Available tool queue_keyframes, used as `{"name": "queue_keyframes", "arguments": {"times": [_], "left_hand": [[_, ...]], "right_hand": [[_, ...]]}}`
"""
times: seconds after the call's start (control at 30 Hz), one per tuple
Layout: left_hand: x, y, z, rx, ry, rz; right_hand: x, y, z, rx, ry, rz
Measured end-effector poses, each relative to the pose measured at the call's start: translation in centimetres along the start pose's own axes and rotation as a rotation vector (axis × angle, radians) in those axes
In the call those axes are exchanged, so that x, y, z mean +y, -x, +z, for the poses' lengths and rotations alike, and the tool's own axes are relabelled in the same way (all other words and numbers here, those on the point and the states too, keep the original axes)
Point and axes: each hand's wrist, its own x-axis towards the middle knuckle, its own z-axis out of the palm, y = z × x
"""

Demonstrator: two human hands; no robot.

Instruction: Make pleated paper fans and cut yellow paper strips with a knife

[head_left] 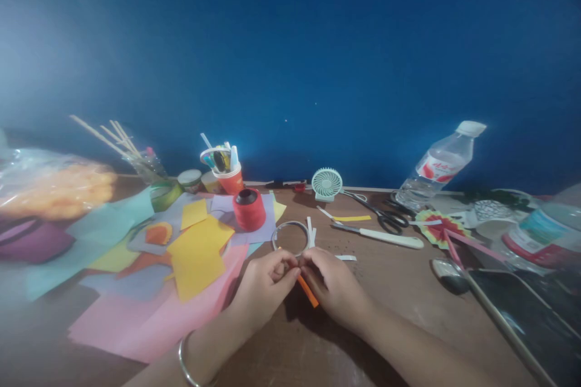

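Note:
Both hands meet over the middle of the table. Fingertips of my left hand [269, 281] and my right hand [338, 287] pinch the upper end of an orange paper strip [309, 292], whose lower end hangs toward me. The fingers cover part of the strip. Just beyond them stands a round roll of tape [275, 231], its lower edge behind my fingertips; I cannot tell if they touch it. White paper strips [311, 231] lie right beside the roll. A red thread spool [249, 213] stands farther back to the left.
Coloured paper sheets [200, 263] spread over the left side. Behind are a red cup of pens [230, 182] and a small fan [327, 184]. A white-handled knife [390, 238], black scissors [393, 219], a tilted bottle [436, 166] and a brush [449, 275] lie rightward.

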Motion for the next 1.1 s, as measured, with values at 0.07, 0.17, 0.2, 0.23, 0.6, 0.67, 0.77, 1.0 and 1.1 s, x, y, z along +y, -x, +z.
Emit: {"name": "queue_keyframes", "arguments": {"times": [0.07, 0.17, 0.2, 0.23, 0.6, 0.67, 0.77, 1.0, 1.1], "left_hand": [[-0.1, -0.1, 0.1, 0.013, 0.010, -0.012], [-0.3, -0.2, 0.1, -0.001, 0.064, -0.025], [-0.3, -0.3, 0.1, -0.020, 0.089, -0.026], [-0.4, -0.3, 0.1, -0.043, 0.108, -0.025], [-0.2, -1.0, 0.0, 0.123, 0.277, -0.121], [-0.1, -1.1, -0.1, 0.166, 0.296, -0.163], [-0.1, -1.1, -0.1, 0.182, 0.310, -0.173], [-0.3, -0.3, 0.2, 0.116, 0.105, 0.018], [-0.1, 0.0, 0.3, 0.075, 0.055, 0.027]], "right_hand": [[-0.1, 0.1, 0.0, 0.007, -0.018, -0.006], [-0.1, 0.2, -0.1, 0.044, -0.057, -0.024], [-0.1, 0.2, -0.2, 0.063, -0.076, -0.030], [-0.1, 0.2, -0.2, 0.083, -0.101, -0.031], [1.9, -0.9, -0.5, 0.595, -0.634, 0.264], [1.2, -0.1, -0.8, 0.642, -0.320, 0.156], [-0.6, 0.9, -1.1, 0.504, -0.139, -0.197], [-1.7, -0.1, -0.5, 0.150, -0.296, 0.138], [-1.4, -0.6, -0.1, 0.121, -0.457, 0.335]]}}
